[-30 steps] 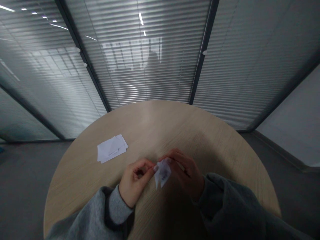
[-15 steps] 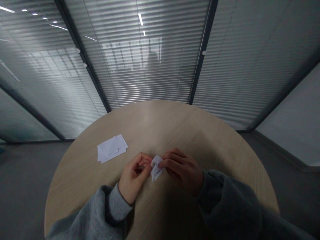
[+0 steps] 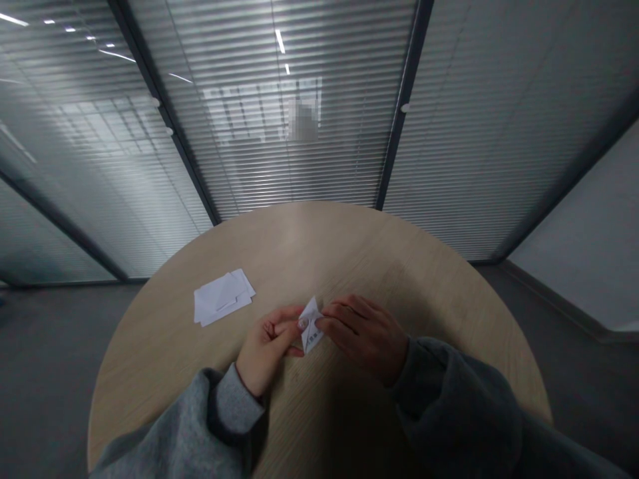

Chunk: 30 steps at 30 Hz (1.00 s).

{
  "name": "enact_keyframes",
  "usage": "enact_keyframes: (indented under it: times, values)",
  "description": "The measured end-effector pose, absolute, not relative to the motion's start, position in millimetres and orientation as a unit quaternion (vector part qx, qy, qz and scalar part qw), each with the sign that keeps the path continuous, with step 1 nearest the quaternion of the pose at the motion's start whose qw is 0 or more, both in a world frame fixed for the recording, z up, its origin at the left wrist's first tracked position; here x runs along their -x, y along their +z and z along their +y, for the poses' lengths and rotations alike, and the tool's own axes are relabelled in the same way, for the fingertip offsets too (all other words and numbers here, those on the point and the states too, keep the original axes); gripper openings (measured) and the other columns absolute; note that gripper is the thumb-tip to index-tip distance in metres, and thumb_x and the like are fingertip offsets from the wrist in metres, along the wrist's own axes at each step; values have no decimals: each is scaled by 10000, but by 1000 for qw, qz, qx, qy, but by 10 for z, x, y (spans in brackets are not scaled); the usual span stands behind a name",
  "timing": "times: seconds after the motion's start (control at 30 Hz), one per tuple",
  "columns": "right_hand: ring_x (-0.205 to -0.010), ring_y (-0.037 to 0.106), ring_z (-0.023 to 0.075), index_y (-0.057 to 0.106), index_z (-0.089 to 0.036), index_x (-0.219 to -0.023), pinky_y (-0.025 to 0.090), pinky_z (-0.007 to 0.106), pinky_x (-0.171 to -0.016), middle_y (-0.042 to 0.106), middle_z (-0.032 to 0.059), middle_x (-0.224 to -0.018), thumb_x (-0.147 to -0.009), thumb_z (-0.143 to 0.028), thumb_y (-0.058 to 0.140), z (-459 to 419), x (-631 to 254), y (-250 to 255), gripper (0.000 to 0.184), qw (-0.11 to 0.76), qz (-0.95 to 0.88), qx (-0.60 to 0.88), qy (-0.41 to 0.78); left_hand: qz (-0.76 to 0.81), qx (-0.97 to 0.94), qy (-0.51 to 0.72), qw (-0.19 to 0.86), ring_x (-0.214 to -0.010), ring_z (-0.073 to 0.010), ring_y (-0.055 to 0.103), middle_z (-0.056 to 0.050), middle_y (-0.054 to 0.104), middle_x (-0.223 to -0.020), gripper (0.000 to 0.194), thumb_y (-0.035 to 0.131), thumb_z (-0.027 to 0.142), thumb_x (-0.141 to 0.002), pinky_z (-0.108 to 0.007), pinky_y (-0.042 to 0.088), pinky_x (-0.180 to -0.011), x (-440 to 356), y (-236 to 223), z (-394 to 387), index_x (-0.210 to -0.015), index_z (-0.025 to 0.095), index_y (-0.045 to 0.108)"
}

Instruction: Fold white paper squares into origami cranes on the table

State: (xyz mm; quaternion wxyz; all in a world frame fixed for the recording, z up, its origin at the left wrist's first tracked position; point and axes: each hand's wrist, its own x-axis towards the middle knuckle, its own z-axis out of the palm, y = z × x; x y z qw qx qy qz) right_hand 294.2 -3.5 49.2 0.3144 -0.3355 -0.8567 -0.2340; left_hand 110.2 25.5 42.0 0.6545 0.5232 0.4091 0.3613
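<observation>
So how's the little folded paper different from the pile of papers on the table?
The folded paper is creased into a pointed shape, while the paper pile lies flat. The folded paper shows dark marks; the paper pile looks blank on top. The folded paper is held between the left hand and right hand, while the paper pile rests untouched. Both look white.

Folded paper (image 3: 312, 329), between left hand (image 3: 267, 349) and right hand (image 3: 368, 339): white, dark printed marks. Paper sheets (image 3: 222, 297), beyond left hand: white. Sleeves (image 3: 233, 407), behind hands: grey. Tabletop (image 3: 344, 246), under hands: pale wood grain. Blinds (image 3: 329, 40), beyond hands: grey, horizontal stripes.
</observation>
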Motion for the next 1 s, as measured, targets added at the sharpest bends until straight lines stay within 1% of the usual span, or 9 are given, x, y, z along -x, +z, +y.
enact_keyframes:
  times: [0.1,0.27,0.37,0.5,0.6,0.7,0.8,0.87,1.0]
  values:
    - [-744,517,186,615,-157,-828,405,314,-664,637,62,-776,-954,-160,406,-39,-2950,483,244,313,-852,342,-242,396,-545,314,669,-647,-159,645,-62,712,-700,468,718,546,-635,-214,481,-522,-1095,406,251,-833,123,698]
    - [-738,500,195,608,-162,-897,401,326,-654,627,65,-781,-950,-176,409,-24,-2944,459,207,299,-858,347,-231,392,-576,297,653,-661,-168,662,-97,736,-774,417,684,513,-685,-212,467,-511,-1078,384,254,-854,133,709]
    - [-733,496,191,599,-166,-906,398,321,-648,615,56,-776,-936,-187,437,-6,-2938,455,167,290,-869,341,-211,394,-586,300,641,-607,-151,642,-91,726,-750,378,670,480,-707,-215,465,-500,-1069,363,269,-844,129,696]
    - [-742,490,187,595,-172,-876,396,317,-662,619,59,-816,-933,-173,428,12,-2948,457,176,279,-877,339,-193,372,-589,305,649,-517,-114,576,-51,682,-683,335,694,438,-696,-217,464,-488,-1074,347,274,-833,133,663]
    - [-731,482,183,595,-171,-869,390,309,-669,612,51,-812,-932,-176,442,23,-2958,452,165,276,-880,335,-194,346,-607,309,645,-482,-95,519,-30,647,-642,331,683,444,-705,-218,455,-489,-1088,344,268,-813,133,649]
    - [-721,469,182,593,-159,-840,385,300,-664,594,49,-776,-933,-204,454,32,-2961,445,174,284,-880,336,-180,326,-635,305,631,-474,-93,490,-29,635,-632,330,635,460,-741,-217,435,-484,-1101,350,251,-771,132,640]
    - [-716,455,185,594,-148,-831,379,299,-658,580,53,-751,-936,-204,445,37,-2955,441,191,293,-879,340,-162,319,-654,299,617,-494,-102,498,-34,639,-642,298,601,431,-773,-224,431,-504,-1107,367,223,-733,137,635]
    - [-700,443,182,588,-150,-804,377,297,-652,571,50,-737,-939,-203,441,39,-2952,439,206,297,-880,339,-151,323,-656,291,617,-531,-113,526,-43,653,-674,273,599,408,-780,-232,438,-534,-1108,378,203,-757,139,645]
    - [-685,435,177,572,-153,-767,376,295,-648,569,47,-732,-939,-219,446,42,-2954,436,223,297,-883,336,-140,338,-645,268,630,-604,-129,588,-71,690,-790,286,637,393,-759,-237,441,-574,-1101,376,187,-892,141,659]
